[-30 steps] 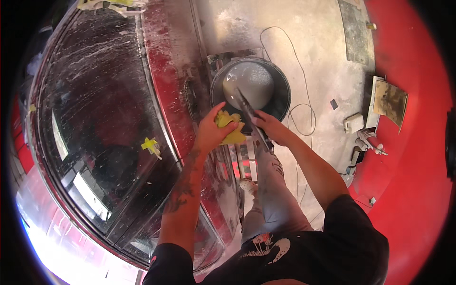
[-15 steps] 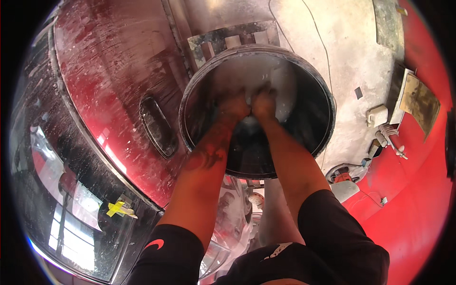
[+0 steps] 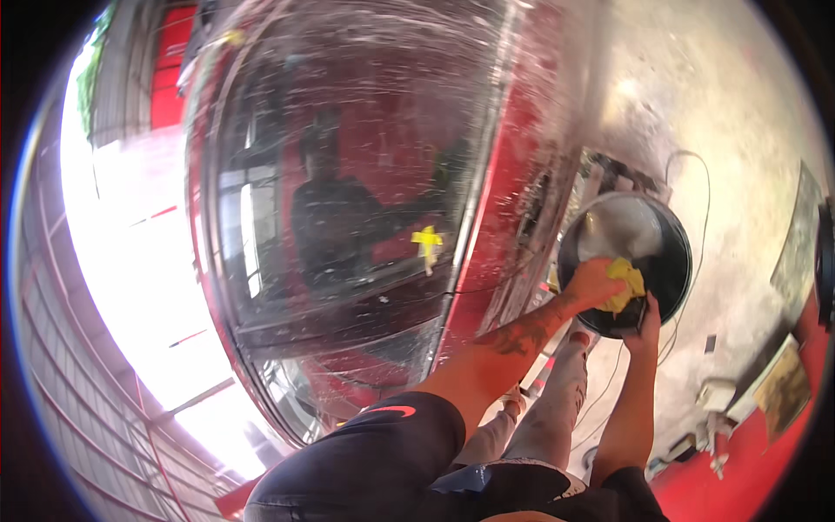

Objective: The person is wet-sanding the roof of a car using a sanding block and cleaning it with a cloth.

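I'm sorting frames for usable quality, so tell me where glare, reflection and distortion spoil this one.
Head view: blown-out white daylight floods the left side; the wet car window mirrors a dark silhouette of a person; fisheye bends the red car body toward the rim. The left hand, yellow cloth, right hand and black bucket stay small but readable.

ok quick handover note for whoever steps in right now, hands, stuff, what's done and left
Left hand: holds the yellow cloth at the near rim of the bucket.
Right hand: grips that rim from below.
Things: bucket stands on the concrete floor beside the red car; a yellow scrap sticks on the car window.
Done: car and glass are wet and streaked.
Left: cloth is not on the car yet; streaks remain.
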{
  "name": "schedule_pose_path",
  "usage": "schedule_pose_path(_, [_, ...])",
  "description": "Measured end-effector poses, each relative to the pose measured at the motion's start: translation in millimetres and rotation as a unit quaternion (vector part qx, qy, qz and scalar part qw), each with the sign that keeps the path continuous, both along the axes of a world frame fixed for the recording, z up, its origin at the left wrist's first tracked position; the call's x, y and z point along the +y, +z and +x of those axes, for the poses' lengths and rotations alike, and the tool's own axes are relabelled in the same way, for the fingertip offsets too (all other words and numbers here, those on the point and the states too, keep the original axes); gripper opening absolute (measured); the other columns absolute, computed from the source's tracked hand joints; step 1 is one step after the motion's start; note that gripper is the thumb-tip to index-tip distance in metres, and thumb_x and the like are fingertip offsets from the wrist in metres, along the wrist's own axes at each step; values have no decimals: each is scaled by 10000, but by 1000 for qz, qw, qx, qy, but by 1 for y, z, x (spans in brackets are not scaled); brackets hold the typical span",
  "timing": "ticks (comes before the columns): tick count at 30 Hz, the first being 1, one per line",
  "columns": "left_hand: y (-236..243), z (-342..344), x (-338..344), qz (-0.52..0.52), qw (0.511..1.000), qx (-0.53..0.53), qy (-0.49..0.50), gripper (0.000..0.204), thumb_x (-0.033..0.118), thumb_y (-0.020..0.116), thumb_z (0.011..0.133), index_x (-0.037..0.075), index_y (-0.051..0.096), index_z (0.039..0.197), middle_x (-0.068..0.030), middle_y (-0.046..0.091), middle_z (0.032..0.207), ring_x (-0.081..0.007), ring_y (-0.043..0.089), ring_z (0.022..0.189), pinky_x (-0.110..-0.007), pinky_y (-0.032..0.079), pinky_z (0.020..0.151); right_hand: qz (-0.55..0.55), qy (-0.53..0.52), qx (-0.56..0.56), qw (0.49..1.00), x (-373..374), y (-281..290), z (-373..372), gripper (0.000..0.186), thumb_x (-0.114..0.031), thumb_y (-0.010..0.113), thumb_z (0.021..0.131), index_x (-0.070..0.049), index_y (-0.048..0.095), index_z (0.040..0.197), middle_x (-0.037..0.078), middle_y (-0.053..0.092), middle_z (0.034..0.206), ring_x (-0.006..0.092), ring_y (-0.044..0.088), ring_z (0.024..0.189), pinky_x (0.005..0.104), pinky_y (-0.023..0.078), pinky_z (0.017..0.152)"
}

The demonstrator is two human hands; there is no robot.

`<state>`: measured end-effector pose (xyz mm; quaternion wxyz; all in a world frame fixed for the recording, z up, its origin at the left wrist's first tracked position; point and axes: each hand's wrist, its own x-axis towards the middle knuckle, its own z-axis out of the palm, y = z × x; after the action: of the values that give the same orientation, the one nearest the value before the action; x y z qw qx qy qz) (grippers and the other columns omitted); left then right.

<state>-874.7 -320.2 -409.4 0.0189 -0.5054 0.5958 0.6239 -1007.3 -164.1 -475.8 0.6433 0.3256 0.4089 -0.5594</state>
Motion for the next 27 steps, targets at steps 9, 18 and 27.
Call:
schedule_pose_path(9, [277,73,-93,11,914,342,217,424,0,631,844,-27,630,1267,-81,717,1098,-168,687,964,-317,551,858,-146,59,140,978,44,190,-46,442,-417,534,1023,-30,588,1231,150,691,1016,248,705,860,357,617,709])
schedule_pose_path(18, [560,330,-188,-487,841,123,199,434,171,717,806,-43,641,1176,-126,729,1005,-223,704,859,-343,560,814,-116,-15,271,955,176,315,-42,450,-401,581,993,-27,591,1243,162,673,937,275,677,838,368,617,739])
schedule_pose_path(27, [505,483,-158,-427,829,-333,141,836,554,735,825,133,485,1502,-215,501,1502,-390,448,1414,-582,370,1143,-166,-91,482,855,292,255,-44,399,-414,628,963,-165,594,1273,57,650,1174,246,638,1049,412,563,950])
